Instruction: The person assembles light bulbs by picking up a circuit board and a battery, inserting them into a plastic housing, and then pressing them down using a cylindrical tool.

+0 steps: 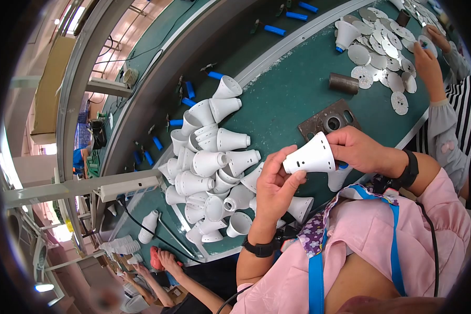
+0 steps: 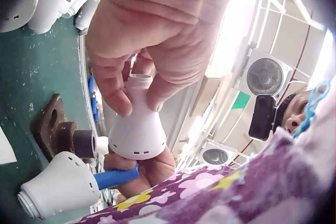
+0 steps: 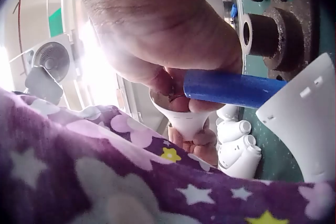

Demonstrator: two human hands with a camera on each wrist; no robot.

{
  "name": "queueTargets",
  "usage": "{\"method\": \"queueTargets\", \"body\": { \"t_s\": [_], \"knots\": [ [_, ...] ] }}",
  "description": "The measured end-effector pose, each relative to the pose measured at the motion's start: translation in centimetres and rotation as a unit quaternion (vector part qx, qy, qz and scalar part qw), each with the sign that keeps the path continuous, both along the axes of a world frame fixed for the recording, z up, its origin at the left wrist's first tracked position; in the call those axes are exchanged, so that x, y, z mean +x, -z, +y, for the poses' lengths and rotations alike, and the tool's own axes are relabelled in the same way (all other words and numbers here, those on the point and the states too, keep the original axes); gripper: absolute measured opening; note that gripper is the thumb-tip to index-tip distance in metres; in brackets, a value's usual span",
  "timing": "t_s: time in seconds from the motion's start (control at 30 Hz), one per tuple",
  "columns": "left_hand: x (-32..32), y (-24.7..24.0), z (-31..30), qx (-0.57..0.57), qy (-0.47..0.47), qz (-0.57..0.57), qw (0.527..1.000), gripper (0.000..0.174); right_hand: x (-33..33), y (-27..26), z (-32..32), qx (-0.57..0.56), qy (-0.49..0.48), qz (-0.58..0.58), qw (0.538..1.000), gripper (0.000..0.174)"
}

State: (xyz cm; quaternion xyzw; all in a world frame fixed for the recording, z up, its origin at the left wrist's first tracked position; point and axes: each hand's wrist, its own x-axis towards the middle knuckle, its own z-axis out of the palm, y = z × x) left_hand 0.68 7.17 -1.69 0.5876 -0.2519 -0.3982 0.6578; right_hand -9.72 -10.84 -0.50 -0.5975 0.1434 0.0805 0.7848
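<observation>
My left hand (image 1: 273,191) grips a white cone-shaped lamp housing (image 1: 313,156) around its narrow neck. At the wide slotted end, my right hand (image 1: 362,150) holds the rim; in the right wrist view its bent fingertips (image 3: 160,83) reach into the mouth. Whatever lies deeper inside is hidden. Just below the hands, a second lamp housing (image 2: 60,186) lies on its side, with a blue cylinder (image 2: 116,177) sticking out of its wide end. In the right wrist view this blue cylinder overlaps my right hand.
Many white lamp housings (image 1: 209,163) are heaped on the green table to the left. Beyond my hands sits a metal fixture (image 1: 327,121), with a dark metal tube (image 1: 344,83) and scattered round discs (image 1: 384,47) farther off. Blue cylinders (image 1: 275,30) line the far belt. Other people work at both sides.
</observation>
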Motion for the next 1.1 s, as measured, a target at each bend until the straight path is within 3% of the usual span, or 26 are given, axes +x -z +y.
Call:
{"method": "queueTargets", "body": {
  "t_s": [0.23, 0.33, 0.4, 0.43, 0.53, 0.6, 0.7, 0.93, 1.1],
  "knots": [
    [0.6, -0.6, 0.1, 0.004, 0.005, -0.011, 1.0, 0.044, -0.2, 1.0, 0.2, -0.012, 0.019, -0.119, 0.993, 0.023],
    [0.4, -1.1, -0.3, 0.02, -0.016, -0.042, 0.999, 0.045, 0.0, 1.4, -0.5, 0.075, 0.001, -0.115, 0.991, 0.023],
    [0.0, -1.5, -0.8, 0.039, -0.062, -0.13, 0.989, 0.044, 0.4, 0.4, -0.3, -0.122, -0.028, -0.15, 0.981, 0.026],
    [0.1, -1.3, -0.8, 0.038, -0.06, -0.131, 0.989, 0.044, 0.4, 0.4, -0.2, -0.123, -0.026, -0.15, 0.981, 0.026],
    [0.2, -0.8, -0.6, 0.01, -0.098, -0.059, 0.993, 0.041, 0.8, 0.7, 0.2, -0.094, -0.021, -0.13, 0.987, 0.027],
    [-0.2, -0.9, -0.9, -0.017, -0.157, 0.028, 0.987, 0.032, 1.2, 1.0, 0.6, -0.143, 0.02, -0.202, 0.969, 0.025],
    [0.4, 0.0, -0.5, -0.006, -0.16, 0.079, 0.984, 0.026, 1.4, 1.2, 0.7, -0.233, 0.018, -0.21, 0.949, 0.024],
    [1.0, -0.1, -1.0, 0.012, -0.155, 0.13, 0.979, 0.021, 1.7, 0.7, 0.6, -0.254, 0.053, -0.256, 0.931, 0.021],
    [1.0, 0.2, -1.1, 0.006, -0.157, 0.104, 0.982, 0.025, 1.6, -0.2, 0.1, -0.222, -0.006, -0.198, 0.955, 0.021]
  ]
}}
